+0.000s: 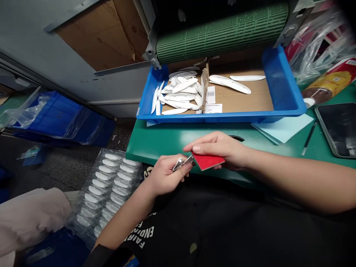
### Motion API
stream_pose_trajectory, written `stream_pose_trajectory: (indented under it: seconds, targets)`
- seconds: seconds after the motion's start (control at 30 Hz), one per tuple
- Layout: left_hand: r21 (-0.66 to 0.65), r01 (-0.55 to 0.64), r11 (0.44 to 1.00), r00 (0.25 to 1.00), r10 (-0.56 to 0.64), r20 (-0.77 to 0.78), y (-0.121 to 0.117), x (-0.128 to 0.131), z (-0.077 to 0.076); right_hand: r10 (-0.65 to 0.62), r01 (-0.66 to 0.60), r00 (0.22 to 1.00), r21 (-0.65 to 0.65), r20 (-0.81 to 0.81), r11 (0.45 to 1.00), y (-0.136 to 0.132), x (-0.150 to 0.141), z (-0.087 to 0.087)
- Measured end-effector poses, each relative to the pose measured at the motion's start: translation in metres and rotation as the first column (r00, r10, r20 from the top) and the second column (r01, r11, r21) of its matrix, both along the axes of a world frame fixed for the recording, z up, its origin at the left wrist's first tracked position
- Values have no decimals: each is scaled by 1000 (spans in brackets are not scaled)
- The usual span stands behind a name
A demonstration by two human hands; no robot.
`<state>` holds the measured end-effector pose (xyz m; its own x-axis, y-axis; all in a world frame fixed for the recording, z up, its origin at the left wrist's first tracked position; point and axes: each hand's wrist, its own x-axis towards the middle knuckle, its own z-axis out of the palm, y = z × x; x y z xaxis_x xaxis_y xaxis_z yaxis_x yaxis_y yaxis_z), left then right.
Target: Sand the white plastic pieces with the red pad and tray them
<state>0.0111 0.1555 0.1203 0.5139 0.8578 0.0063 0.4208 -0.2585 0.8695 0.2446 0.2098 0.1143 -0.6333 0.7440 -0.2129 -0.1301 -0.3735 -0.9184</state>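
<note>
My left hand (169, 174) is closed around a small silver metal tool that looks like nail clippers (179, 164). Its tip points right, close to a flat red card-like piece (207, 160) with a pale edge. Between thumb and fingers, my right hand (218, 146) grips that red piece by its upper side. Whether the tool touches the red piece, I cannot tell. Beyond both hands stands a blue bin (228, 118), split by a cardboard divider (205, 87). Many long white plastic pieces (182, 97) are heaped in its left part, and a few (233, 83) lie in the right.
A green conveyor belt (222, 35) ends above the bin. To the right are pale blue paper (286, 128), a pen (309, 138), a phone (339, 128) and a bottle (325, 87). A clear tray (107, 185) of white pieces sits lower left, beside another person's leg (33, 218).
</note>
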Motion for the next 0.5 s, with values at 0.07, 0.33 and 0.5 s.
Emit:
stream_pose_trajectory:
  seconds: [0.07, 0.33, 0.5]
  targets:
    - [246, 25, 969, 999, -16, -38, -1, 6, 1, -148, 145, 983, 39, 112, 989, 2, -3, -4]
    - [508, 102, 855, 977, 10, -212, 6, 9, 4, -164, 84, 959, 321, 233, 943, 5, 7, 5]
    - [523, 111, 845, 949, 67, -309, 9, 5, 2, -127, 17, 962, 409, 243, 912, 11, 10, 5]
